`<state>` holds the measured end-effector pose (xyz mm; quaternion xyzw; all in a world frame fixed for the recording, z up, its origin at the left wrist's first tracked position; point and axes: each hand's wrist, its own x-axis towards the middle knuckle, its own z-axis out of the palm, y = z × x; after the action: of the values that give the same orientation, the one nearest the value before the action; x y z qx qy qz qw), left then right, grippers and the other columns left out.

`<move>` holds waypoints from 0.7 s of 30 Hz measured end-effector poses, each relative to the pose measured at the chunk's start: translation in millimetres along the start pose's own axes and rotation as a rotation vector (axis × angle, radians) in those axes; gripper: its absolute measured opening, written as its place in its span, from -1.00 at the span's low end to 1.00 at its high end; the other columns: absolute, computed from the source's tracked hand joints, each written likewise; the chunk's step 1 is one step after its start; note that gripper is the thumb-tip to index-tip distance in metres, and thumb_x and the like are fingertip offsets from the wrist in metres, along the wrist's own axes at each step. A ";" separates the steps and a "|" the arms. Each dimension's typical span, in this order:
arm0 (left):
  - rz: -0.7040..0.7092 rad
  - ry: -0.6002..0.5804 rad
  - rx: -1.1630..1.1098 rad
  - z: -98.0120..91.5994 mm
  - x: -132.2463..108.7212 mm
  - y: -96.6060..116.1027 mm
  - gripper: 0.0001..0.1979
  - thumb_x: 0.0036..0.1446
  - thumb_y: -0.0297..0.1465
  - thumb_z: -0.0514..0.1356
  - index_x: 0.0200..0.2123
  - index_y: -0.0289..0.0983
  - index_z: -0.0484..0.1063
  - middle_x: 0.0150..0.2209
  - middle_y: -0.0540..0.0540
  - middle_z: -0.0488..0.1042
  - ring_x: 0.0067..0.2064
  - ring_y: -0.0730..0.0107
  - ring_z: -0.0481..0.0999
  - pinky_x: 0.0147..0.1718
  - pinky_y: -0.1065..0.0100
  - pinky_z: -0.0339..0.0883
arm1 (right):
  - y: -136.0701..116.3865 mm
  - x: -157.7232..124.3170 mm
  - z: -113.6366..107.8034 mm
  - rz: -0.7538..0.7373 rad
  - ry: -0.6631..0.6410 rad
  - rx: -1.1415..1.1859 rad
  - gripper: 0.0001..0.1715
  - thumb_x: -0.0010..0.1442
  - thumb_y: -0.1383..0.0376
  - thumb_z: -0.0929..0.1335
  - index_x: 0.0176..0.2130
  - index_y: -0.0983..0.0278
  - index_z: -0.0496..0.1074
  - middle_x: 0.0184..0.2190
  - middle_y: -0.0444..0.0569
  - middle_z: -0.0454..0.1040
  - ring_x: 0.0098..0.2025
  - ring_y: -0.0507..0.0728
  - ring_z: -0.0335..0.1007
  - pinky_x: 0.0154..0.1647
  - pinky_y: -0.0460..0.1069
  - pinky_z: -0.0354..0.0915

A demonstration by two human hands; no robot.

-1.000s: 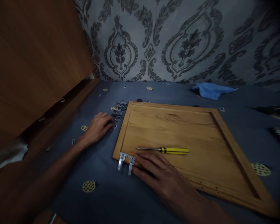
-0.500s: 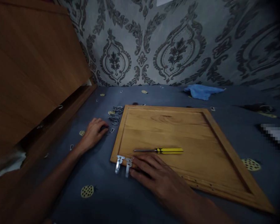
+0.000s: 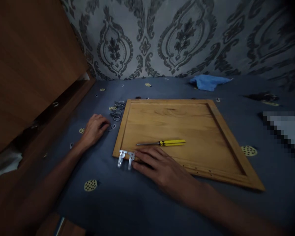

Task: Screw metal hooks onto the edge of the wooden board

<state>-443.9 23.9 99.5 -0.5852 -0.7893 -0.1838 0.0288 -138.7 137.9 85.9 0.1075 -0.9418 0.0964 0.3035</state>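
A framed wooden panel [image 3: 167, 123] lies flat on dark blue patterned cloth. Two silver metal hinge-like brackets [image 3: 125, 155] sit on its near left corner and stick out past the edge. Fingers stretched out, my right hand [image 3: 159, 167] rests on the panel's near edge, its fingertips against the right bracket. On the panel, just beyond that hand, lies a screwdriver [image 3: 172, 143] with a yellow and black handle. Left of the panel, my left hand [image 3: 95, 129] has its fingers bent together near the cloth; what they hold is too small to make out. Several metal pieces [image 3: 116, 114] lie beyond it.
A brown wooden cabinet [image 3: 31, 59] stands along the left side. Blue cloth [image 3: 208, 82] is crumpled near the patterned wall [image 3: 145, 46]. Farther right lie a dark object [image 3: 262, 96] and a blurred, pale-topped item [image 3: 285, 126]. Small dark holes run along the panel's near edge.
The view has tipped down, so everything sits higher in the picture. My left hand has stayed beside the metal pieces, and my right hand remains by the brackets.
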 end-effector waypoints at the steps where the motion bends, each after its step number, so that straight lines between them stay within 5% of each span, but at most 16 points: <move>1: -0.002 -0.002 0.001 -0.1 0.2 -0.1 -0.85 0.33 -0.39 0.18 -0.25 -0.23 0.57 -0.24 -0.15 0.56 -0.08 0.04 0.45 0.01 0.06 0.33 | 0.1 -0.9 0.6 -0.004 -0.007 0.003 -0.70 0.50 0.38 0.26 0.03 0.33 0.57 0.03 0.10 0.64 0.12 0.25 0.51 0.07 0.18 0.54; 9: 0.032 -0.030 0.019 -3.2 1.3 3.2 -0.79 0.35 -0.37 0.15 -0.12 -0.21 0.60 -0.20 -0.15 0.58 -0.09 0.06 0.46 0.00 0.08 0.34 | 0.3 -3.1 2.3 0.004 -0.029 0.002 -0.73 0.45 0.41 0.33 0.06 0.31 0.57 0.07 0.10 0.63 0.16 0.26 0.49 0.09 0.21 0.53; 21: 0.070 -0.026 0.018 0.0 -0.8 1.5 -0.83 0.37 -0.34 0.11 -0.27 -0.21 0.46 -0.24 -0.14 0.53 -0.11 0.09 0.45 0.00 0.10 0.36 | 0.7 -2.4 1.3 -0.007 -0.016 0.001 -0.68 0.49 0.42 0.26 0.06 0.33 0.56 0.07 0.09 0.63 0.14 0.26 0.50 0.09 0.20 0.53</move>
<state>-442.2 23.5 99.7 -0.6144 -0.7703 -0.1680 0.0304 -137.7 138.6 83.4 0.1118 -0.9437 0.0951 0.2964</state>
